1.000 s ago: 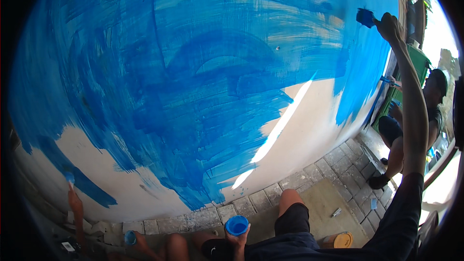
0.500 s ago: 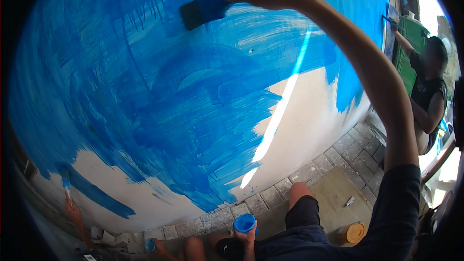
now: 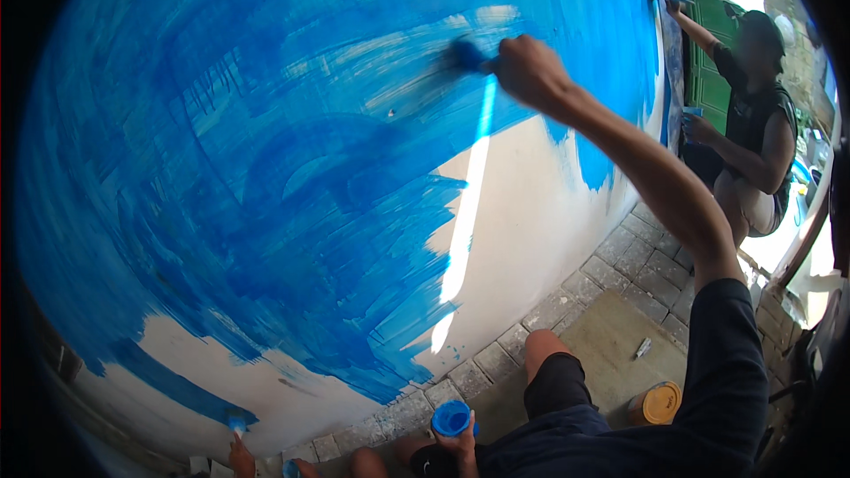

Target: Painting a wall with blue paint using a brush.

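My right hand (image 3: 534, 78), arm stretched out across the view, is closed round the handle of a paintbrush (image 3: 469, 56). Its blue-coated bristles, blurred by motion, are at the painted wall (image 3: 345, 212). Streaky, thin blue strokes with pale patches surround the brush. Low down in front of me, my left hand (image 3: 464, 444) grips a small cup of blue paint (image 3: 451, 419), its open top facing up. A bare, whitish part of the wall (image 3: 513, 186) lies below the blue, crossed by a bright strip of sunlight (image 3: 467, 221).
At lower left another person's hand (image 3: 241, 458) holds a brush (image 3: 236, 421) against the wall. A person (image 3: 761, 115) crouches at far right, brushing near a green cabinet (image 3: 711, 35). A round tub (image 3: 660, 404) stands beside me on a board (image 3: 611, 341) over paving bricks (image 3: 633, 257).
My right hand has swept the brush rightward and down across the wall. The view has shifted slightly. At lower left, the other person's brush has moved right along the dark blue stroke.
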The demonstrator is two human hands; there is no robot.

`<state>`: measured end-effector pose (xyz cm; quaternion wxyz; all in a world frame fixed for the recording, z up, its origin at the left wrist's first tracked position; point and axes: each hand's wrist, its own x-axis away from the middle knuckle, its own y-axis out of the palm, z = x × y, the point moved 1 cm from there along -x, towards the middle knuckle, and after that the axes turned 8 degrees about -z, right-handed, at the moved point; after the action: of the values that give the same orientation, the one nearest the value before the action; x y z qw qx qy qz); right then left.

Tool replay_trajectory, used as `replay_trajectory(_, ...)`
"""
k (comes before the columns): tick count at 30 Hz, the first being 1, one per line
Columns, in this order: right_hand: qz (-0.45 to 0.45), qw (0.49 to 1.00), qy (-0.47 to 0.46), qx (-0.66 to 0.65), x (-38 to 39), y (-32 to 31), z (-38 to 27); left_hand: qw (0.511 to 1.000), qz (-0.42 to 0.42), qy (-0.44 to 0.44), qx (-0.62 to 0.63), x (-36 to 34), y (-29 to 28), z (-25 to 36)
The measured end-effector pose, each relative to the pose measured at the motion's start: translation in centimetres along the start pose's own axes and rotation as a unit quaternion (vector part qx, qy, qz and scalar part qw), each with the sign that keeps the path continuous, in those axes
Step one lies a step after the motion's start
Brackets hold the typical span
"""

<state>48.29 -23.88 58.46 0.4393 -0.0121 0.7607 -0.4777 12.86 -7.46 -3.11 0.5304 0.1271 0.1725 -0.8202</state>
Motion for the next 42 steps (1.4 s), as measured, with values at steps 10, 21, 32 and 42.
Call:
replay_trajectory(10, 0.010, 0.985, -0.079, -0.155, -2.9, 2.4, 1.5, 0.996, -0.044, -0.023, -0.079, 0.3, 0.9, 2.3)
replay_trajectory(21, 0.105, 0.992, 0.070, 0.002, 1.1, 4.1, 9.7, 0.996, -0.048, -0.032, -0.067, -0.6, -0.1, 1.2)
replay_trajectory(32, 0.035, 0.991, 0.066, -0.110, -0.3, 3.0, 9.7, 0.993, -0.056, -0.053, -0.090, 0.1, 0.7, 1.1)
replay_trajectory(42, 0.112, 0.986, 0.083, 0.093, 0.1, 4.2, 12.6, 0.996, -0.061, -0.055, -0.042, -0.5, 0.5, 0.4)
